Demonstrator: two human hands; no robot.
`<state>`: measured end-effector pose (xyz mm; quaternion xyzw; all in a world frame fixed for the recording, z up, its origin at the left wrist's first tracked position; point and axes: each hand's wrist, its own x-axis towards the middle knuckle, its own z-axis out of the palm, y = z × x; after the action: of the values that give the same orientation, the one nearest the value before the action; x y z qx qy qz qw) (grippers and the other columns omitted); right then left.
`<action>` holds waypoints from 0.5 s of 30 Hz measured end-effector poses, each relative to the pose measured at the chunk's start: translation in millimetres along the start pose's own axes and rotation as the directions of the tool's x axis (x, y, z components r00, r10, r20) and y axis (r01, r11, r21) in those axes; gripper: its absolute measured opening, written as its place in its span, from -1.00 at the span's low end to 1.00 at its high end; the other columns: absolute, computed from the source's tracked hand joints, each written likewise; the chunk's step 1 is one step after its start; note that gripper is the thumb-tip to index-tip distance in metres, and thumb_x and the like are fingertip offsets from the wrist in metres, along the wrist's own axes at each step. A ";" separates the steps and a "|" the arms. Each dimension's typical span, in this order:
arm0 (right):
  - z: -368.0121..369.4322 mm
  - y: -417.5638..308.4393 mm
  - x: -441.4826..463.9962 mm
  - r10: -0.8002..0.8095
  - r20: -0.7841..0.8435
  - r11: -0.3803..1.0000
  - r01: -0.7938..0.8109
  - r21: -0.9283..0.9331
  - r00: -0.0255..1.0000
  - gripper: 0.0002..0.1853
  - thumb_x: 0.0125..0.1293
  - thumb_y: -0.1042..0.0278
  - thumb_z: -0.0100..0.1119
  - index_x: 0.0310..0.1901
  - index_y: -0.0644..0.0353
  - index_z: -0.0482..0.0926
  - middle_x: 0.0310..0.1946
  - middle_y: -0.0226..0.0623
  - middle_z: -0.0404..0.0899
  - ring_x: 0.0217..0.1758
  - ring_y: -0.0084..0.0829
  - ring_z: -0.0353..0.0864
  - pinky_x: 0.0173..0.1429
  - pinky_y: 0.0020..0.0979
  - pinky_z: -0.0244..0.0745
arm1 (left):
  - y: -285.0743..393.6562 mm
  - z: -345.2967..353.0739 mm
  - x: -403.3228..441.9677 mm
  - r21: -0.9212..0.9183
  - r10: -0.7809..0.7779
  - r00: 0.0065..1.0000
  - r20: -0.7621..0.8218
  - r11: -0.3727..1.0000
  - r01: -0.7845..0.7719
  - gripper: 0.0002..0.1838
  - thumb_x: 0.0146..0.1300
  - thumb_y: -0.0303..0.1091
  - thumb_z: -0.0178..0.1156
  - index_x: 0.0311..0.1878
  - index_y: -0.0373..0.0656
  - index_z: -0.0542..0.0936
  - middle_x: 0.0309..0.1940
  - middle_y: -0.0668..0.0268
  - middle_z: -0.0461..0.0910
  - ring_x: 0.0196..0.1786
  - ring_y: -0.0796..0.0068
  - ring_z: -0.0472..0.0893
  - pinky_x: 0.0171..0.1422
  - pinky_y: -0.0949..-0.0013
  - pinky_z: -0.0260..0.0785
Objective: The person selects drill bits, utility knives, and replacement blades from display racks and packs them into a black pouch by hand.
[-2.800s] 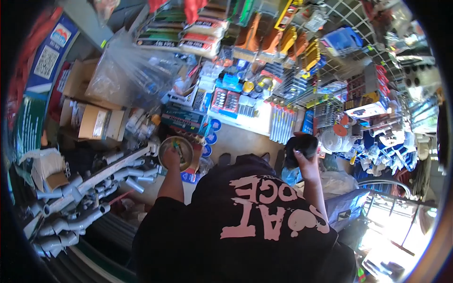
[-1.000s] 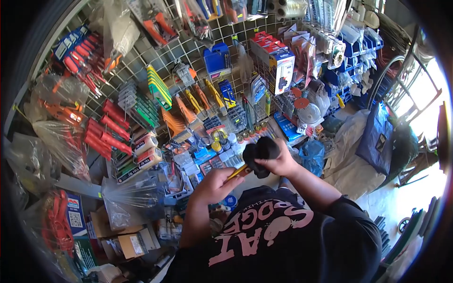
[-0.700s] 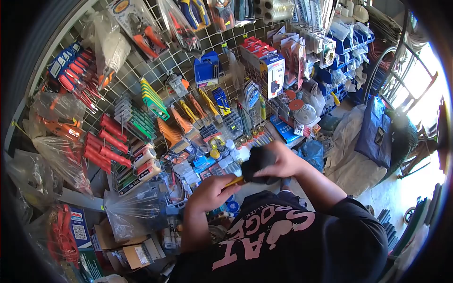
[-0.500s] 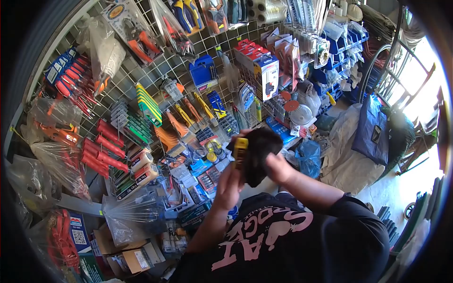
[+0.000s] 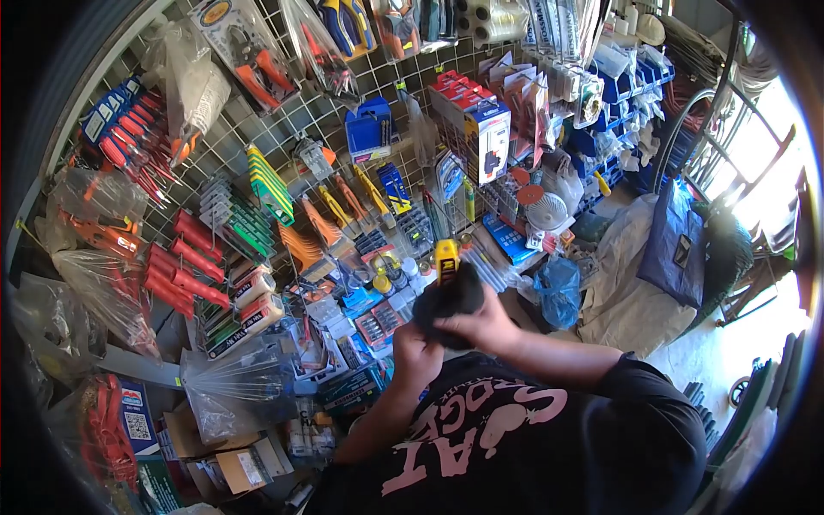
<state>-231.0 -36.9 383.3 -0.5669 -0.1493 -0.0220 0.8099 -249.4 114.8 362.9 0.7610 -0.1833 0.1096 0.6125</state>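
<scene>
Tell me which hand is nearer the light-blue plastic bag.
The right hand, its thumb across the dark object; the left hand is farther from the bag, lower in the picture.

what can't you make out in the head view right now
Yellow tool's lower end: head view, hidden by the black thing
Left hand's fingertips: head view, hidden by the black thing
Small print on the yellow tool: head view, too small
Top of the blue-yellow tool pack: head view, cut off by the top edge
</scene>
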 end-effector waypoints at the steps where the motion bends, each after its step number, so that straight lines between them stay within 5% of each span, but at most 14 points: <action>1: 3.8 3.9 -1.7 -0.081 0.046 0.997 0.080 0.006 0.996 -0.55 0.20 0.42 0.46 0.09 0.24 0.52 -0.15 -0.39 0.66 -0.11 -0.57 0.61 0.02 -0.46 0.55 | 8.8 0.3 2.5 0.015 0.007 0.999 -0.049 1.000 -0.006 -0.90 0.20 -0.50 0.26 -0.25 -0.31 0.67 -0.48 0.07 0.70 -0.35 0.39 0.74 -0.25 0.29 0.53; 5: -20.0 -1.3 6.6 0.094 0.116 0.989 -0.080 -0.123 0.989 -0.63 0.23 0.42 0.43 0.04 0.24 0.57 -0.21 -0.44 0.67 -0.18 -0.64 0.61 -0.07 -0.48 0.55 | 0.0 -33.3 9.1 0.192 -0.253 0.939 0.234 0.958 0.210 -0.88 0.20 -0.46 0.29 -0.23 -0.30 0.71 -0.61 0.23 0.67 -0.51 0.49 0.69 -0.33 0.38 0.49; 6: -22.8 -1.6 8.0 0.143 0.097 0.982 -0.129 -0.137 0.985 -0.65 0.23 0.43 0.41 0.02 0.27 0.58 -0.23 -0.41 0.68 -0.20 -0.66 0.60 -0.08 -0.49 0.55 | -11.1 -46.2 9.4 0.105 -0.305 0.940 0.155 0.951 0.292 -0.74 0.26 -0.41 0.31 -0.03 -0.32 0.68 -0.38 0.24 0.75 -0.36 0.57 0.71 -0.23 0.46 0.50; 8: -28.8 2.8 7.4 0.171 0.126 0.968 -0.143 -0.208 0.977 -0.67 0.23 0.42 0.42 0.00 0.30 0.60 -0.25 -0.40 0.69 -0.20 -0.64 0.60 -0.07 -0.48 0.54 | 20.6 -53.2 29.1 -0.376 -0.223 0.969 -0.108 0.911 0.168 -0.56 0.35 -0.32 0.30 0.22 -0.35 0.54 -0.02 0.15 0.70 -0.04 0.53 0.67 0.02 0.45 0.47; 10: -23.4 -3.6 2.1 0.169 0.281 0.950 -0.081 -0.302 0.945 -0.67 0.24 0.40 0.43 0.00 0.31 0.60 -0.25 -0.40 0.69 -0.20 -0.61 0.61 -0.05 -0.45 0.54 | 17.1 -54.8 35.1 -0.435 -0.199 0.980 0.015 0.881 0.185 -0.48 0.43 -0.24 0.24 0.33 -0.36 0.44 0.24 0.08 0.55 0.24 0.45 0.53 0.27 0.38 0.36; 12: -12.9 -1.1 -0.7 0.178 0.380 0.960 -0.075 -0.270 0.908 -0.63 0.25 0.36 0.44 0.04 0.29 0.60 -0.21 -0.39 0.68 -0.14 -0.60 0.60 -0.04 -0.44 0.52 | 12.3 -42.2 34.8 -0.370 -0.102 0.979 0.177 0.915 0.162 -0.58 0.53 -0.18 0.08 0.21 -0.37 0.52 0.22 0.09 0.57 0.33 0.35 0.50 0.43 0.25 0.28; 14: -10.2 5.8 -1.1 0.379 0.378 0.924 -0.319 -0.212 0.845 -0.51 0.23 0.34 0.46 0.15 0.29 0.53 -0.11 -0.36 0.66 -0.06 -0.59 0.60 0.09 -0.44 0.49 | 11.3 -40.3 33.6 -0.594 -0.182 0.959 0.216 0.755 0.277 -0.62 0.53 -0.17 0.07 0.12 -0.32 0.56 0.18 0.09 0.61 0.34 0.27 0.51 0.48 0.18 0.26; 15: -8.2 5.6 -0.4 0.329 0.344 0.943 -0.287 -0.167 0.880 -0.49 0.24 0.35 0.45 0.18 0.30 0.50 -0.08 -0.34 0.64 -0.02 -0.56 0.59 0.13 -0.43 0.48 | 9.9 -39.6 35.8 -0.736 -0.222 0.958 0.181 0.615 0.282 -0.64 0.54 -0.16 0.06 0.09 -0.30 0.57 0.15 0.09 0.63 0.33 0.24 0.52 0.48 0.14 0.27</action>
<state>-228.5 -42.5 375.5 -0.6217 -0.2045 0.2051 0.7278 -218.7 146.3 394.7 0.4585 -0.1253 -0.0912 0.8751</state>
